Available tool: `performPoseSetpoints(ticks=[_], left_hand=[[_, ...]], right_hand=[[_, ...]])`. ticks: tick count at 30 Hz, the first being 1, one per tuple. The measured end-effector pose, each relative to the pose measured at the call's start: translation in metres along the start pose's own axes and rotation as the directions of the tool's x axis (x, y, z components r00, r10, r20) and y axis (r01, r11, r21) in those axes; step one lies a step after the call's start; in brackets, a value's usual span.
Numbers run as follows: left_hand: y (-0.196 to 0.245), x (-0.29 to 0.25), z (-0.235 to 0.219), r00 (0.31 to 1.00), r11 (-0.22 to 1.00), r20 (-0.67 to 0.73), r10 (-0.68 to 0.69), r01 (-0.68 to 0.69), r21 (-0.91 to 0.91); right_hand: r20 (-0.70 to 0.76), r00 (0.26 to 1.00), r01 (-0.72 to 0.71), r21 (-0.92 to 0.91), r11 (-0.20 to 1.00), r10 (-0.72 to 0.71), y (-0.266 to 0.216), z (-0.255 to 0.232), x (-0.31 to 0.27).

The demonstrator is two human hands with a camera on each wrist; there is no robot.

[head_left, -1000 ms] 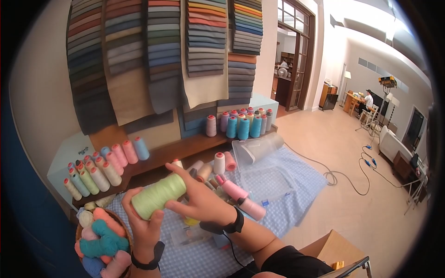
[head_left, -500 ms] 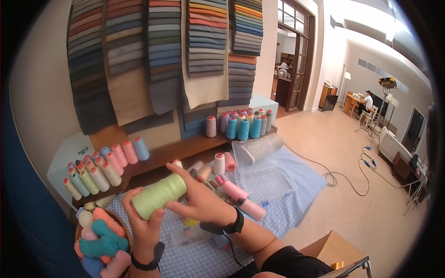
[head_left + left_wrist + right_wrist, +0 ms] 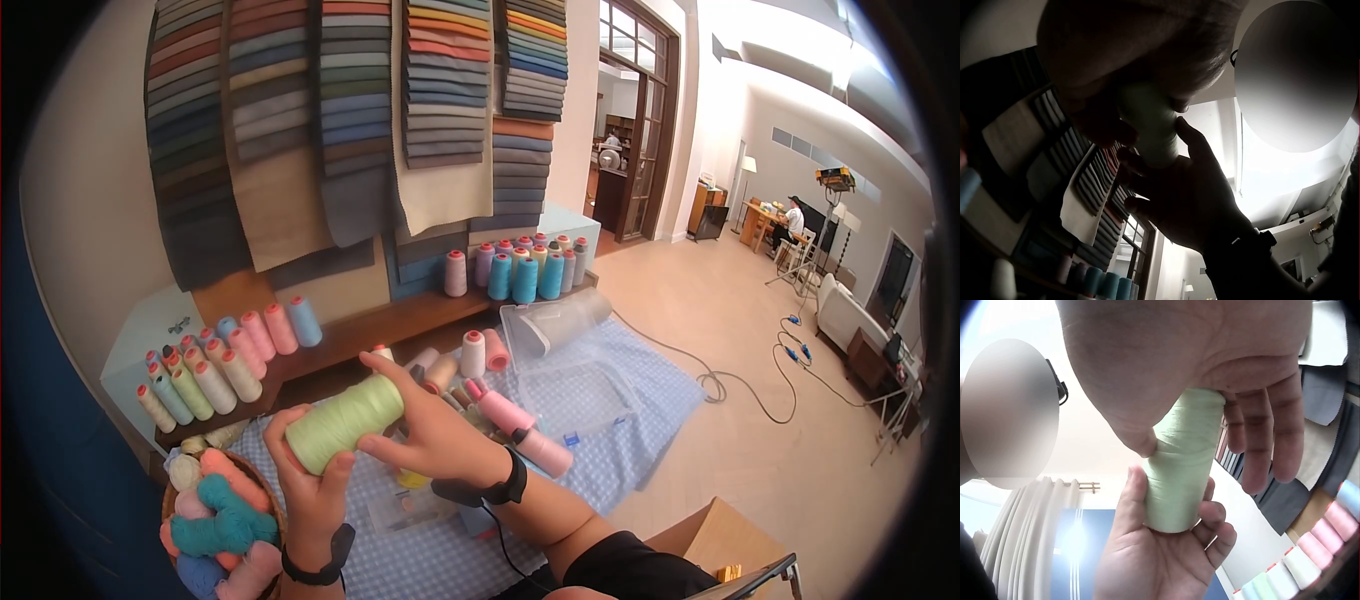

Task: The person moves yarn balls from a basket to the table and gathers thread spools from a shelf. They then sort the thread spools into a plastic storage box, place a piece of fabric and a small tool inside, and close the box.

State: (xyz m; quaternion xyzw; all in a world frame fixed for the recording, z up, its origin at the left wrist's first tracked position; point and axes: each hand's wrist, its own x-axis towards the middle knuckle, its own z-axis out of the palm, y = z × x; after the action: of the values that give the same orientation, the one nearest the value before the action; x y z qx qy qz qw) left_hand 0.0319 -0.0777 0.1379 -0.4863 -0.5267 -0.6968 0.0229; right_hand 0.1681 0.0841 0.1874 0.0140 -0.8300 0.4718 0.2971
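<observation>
A light green thread cone (image 3: 343, 424) is held tilted between both hands above the cloth. The left hand (image 3: 312, 492) grips its lower left end, thumb on the near side and fingers behind. At the other end the right hand (image 3: 438, 432) has its thumb and a finger on the cone. In the right wrist view the left hand (image 3: 1163, 556) curls round the bottom of the cone (image 3: 1185, 462), and the right hand (image 3: 1191, 369) has its thumb against it, other fingers extended. The left wrist view is dark; the cone (image 3: 1150, 128) shows between the hands.
Thread cones stand on the wooden shelf (image 3: 340, 335) at left and right. A yarn basket (image 3: 277, 515) sits at lower left. Pink cones (image 3: 505, 410), a white cone (image 3: 473, 353) and a clear plastic case (image 3: 580, 400) lie or stand on the checked cloth (image 3: 660, 400). Fabric swatches hang behind.
The green cone has shifted very slightly to the right in the hands. Both hands keep nearly the same place and hold.
</observation>
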Motion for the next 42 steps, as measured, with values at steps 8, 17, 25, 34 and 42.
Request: performPoseSetpoints(ticks=[8,17,25,34,42], left_hand=[[0.002,0.000,0.000,1.000,1.000,0.004,-0.007,0.007,-0.009],[0.003,-0.001,0.004,1.000,1.000,-0.003,0.021,-0.021,0.006],[0.001,-0.001,0.001,1.000,1.000,0.014,0.012,-0.012,-0.009],[0.002,0.000,0.004,1.000,0.999,0.000,0.011,-0.011,-0.044],[0.002,0.001,0.004,1.000,0.999,-0.002,0.006,-0.006,-0.050]], right_hand=[[-0.056,0.991,0.115,-0.058,0.992,-0.118,0.010,0.004,0.001],[-0.006,1.000,0.017,-0.023,1.000,-0.017,-0.002,-0.001,-0.003],[-0.006,1.000,0.019,-0.009,1.000,-0.019,-0.001,-0.001,-0.002],[-0.074,0.983,0.165,-0.074,0.984,-0.170,0.013,0.004,0.001],[-0.042,0.998,0.050,-0.066,0.997,-0.053,0.002,0.002,-0.002]])
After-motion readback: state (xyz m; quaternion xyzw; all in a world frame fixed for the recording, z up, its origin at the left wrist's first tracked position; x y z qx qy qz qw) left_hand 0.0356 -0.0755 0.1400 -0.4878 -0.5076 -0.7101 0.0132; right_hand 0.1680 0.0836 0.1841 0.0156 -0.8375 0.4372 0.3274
